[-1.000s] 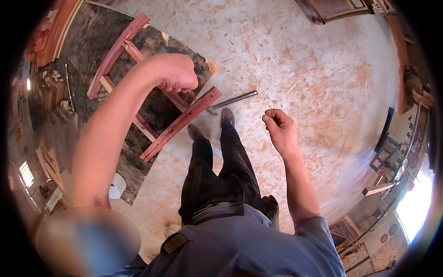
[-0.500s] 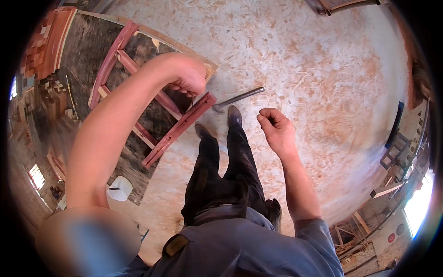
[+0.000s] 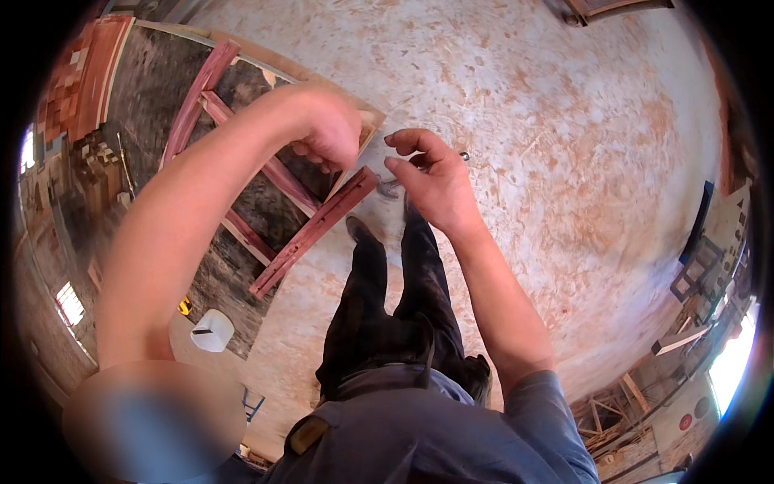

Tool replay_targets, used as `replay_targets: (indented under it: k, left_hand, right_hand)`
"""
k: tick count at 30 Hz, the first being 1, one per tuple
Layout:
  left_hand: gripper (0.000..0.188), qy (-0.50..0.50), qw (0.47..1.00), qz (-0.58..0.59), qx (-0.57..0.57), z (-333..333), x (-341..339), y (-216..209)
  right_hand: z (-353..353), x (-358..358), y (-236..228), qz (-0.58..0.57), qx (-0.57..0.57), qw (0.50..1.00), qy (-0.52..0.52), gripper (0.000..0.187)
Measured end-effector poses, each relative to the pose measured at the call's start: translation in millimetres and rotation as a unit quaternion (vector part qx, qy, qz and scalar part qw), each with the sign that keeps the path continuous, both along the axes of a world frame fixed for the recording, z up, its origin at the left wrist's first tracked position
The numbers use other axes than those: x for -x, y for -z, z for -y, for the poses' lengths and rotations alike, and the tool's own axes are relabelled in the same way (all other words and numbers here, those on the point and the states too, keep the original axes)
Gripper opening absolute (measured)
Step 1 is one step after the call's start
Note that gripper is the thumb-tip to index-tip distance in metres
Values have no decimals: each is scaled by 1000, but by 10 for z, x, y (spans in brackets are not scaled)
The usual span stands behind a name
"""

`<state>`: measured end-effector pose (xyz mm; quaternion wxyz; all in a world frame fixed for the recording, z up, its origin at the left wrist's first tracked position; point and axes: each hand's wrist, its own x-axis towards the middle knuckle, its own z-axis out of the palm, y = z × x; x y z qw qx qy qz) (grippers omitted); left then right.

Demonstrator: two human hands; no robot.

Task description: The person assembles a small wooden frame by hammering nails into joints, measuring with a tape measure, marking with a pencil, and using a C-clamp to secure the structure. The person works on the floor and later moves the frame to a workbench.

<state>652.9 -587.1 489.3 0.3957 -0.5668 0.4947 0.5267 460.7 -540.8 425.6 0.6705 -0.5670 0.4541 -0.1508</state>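
My left hand is raised in front of me, curled into a fist with the knuckles toward the camera, and nothing shows in it. My right hand is lifted close beside it, fingers bent and apart, holding nothing that I can see. Below both hands, a red wooden frame lies flat on a dark mat. A grey metal bar lies on the chipboard floor by the frame's corner, mostly hidden behind my right hand. My dark-trousered legs and a shoe stand next to the frame.
The chipboard floor stretches to the right. A white tub and a small yellow object sit by the mat's near edge. Stacked timber and wooden frames line the right side, and wood pieces lie at the left.
My right hand has risen and moved left, close to my left fist, now covering most of the metal bar. My left fist has shifted slightly toward the middle of the view.
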Motion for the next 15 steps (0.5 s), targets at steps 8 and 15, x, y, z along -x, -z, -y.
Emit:
replay_targets:
  k: [8,15]
  left_hand:
    - [15,-52,995,-21,-84,-37,19,161]
    - [11,-105,991,-26,-82,-32,25,280]
  right_hand:
    - [-39,-114,230,116,-72,990,28,25]
    - [-46,-83,341,112,-91,989,27,22]
